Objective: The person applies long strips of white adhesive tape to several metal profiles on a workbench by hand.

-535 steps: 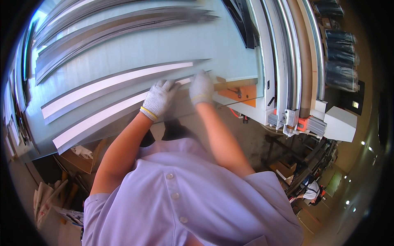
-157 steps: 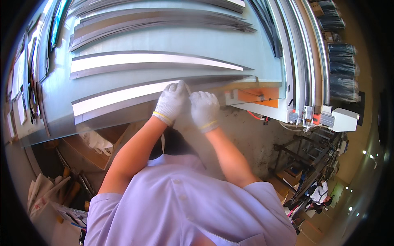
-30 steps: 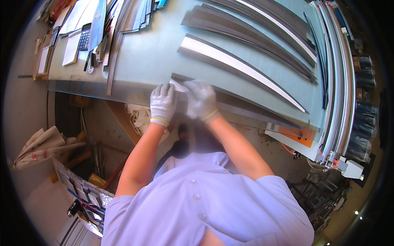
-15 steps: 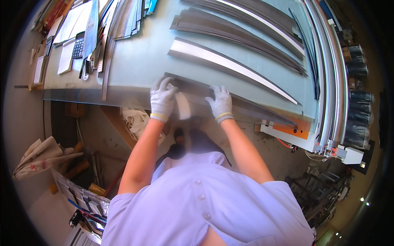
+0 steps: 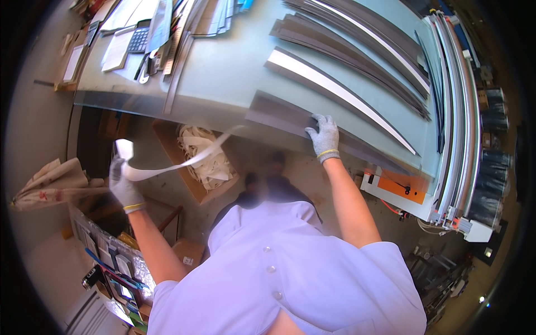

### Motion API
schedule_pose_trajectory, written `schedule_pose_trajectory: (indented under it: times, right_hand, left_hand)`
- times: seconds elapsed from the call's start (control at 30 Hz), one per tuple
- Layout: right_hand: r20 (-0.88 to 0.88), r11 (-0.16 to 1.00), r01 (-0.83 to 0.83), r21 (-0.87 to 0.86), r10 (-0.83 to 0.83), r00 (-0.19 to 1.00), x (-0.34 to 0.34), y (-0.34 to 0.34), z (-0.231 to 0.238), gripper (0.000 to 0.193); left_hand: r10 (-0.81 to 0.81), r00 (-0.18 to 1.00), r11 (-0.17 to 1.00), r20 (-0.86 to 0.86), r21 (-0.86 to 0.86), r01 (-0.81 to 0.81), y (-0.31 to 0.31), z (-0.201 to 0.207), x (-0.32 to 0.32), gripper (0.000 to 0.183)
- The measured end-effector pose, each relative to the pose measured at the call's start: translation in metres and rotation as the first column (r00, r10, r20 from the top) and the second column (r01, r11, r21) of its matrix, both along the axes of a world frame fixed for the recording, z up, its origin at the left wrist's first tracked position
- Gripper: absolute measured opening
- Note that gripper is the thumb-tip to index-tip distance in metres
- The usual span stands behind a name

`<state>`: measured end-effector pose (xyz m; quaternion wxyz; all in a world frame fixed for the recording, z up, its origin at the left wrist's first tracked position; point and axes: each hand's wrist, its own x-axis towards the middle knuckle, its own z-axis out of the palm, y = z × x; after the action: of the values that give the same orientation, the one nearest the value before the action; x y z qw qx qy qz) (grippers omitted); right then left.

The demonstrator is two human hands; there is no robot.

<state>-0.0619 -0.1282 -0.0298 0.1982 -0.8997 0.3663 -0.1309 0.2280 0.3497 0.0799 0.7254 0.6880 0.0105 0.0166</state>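
Raised out to the left, my left hand [image 5: 123, 181] in a grey-white glove is closed on a long white strip [image 5: 192, 160], thin and curling. The strip's blurred far end trails toward the table's front edge. My gloved right hand [image 5: 325, 137] rests on a dark grey flat strip [image 5: 279, 114] lying along that edge, its thumb and fingers apart. Behind this piece lies another dark strip with a white band [image 5: 335, 92]. Stacks of similar grey strips [image 5: 346, 53] lie farther back.
Under the table edge stands a cardboard box [image 5: 209, 192] of crumpled white strips. A calculator [image 5: 139, 40], notepad [image 5: 118, 49] and rulers lie at the back left. Metal rails [image 5: 453, 117] run along the right side, with an orange-and-white machine part [image 5: 399, 187] at the near corner.
My left hand has swung from the table edge far to the left, drawing out the white strip. My right hand stays on the grey strip. The view has shifted slightly.
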Motion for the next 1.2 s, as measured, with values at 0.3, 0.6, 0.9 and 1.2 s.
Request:
schedule_pose_trajectory:
  times: [0.3, 0.6, 0.9, 1.2]
  right_hand:
    - [0.064, 0.999, 0.024, -0.025, -0.023, 0.998, -0.007, 0.009, 0.010, 0.043]
    - [-0.016, 0.878, 0.335, -0.343, -0.361, 0.932, -0.081, -0.012, -0.011, 0.043]
    - [-0.137, 0.888, 0.323, -0.327, -0.383, 0.914, -0.104, -0.015, -0.027, 0.058]
    - [-0.130, 0.895, 0.315, -0.316, -0.370, 0.920, -0.100, -0.007, -0.027, 0.061]
  left_hand:
    - [-0.200, 0.925, 0.964, 0.323, 0.235, 0.126, -0.014, 0.071, 0.001, 0.021]
    - [-0.620, 0.784, 0.065, 0.031, 0.998, 0.012, -0.031, -0.074, 0.001, 0.056]
    - [-0.912, 0.399, 0.209, 0.091, 0.942, 0.263, -0.271, -0.054, -0.125, 0.078]
    - [-0.945, 0.303, -0.043, -0.119, 0.969, 0.244, -0.325, -0.090, -0.147, 0.092]
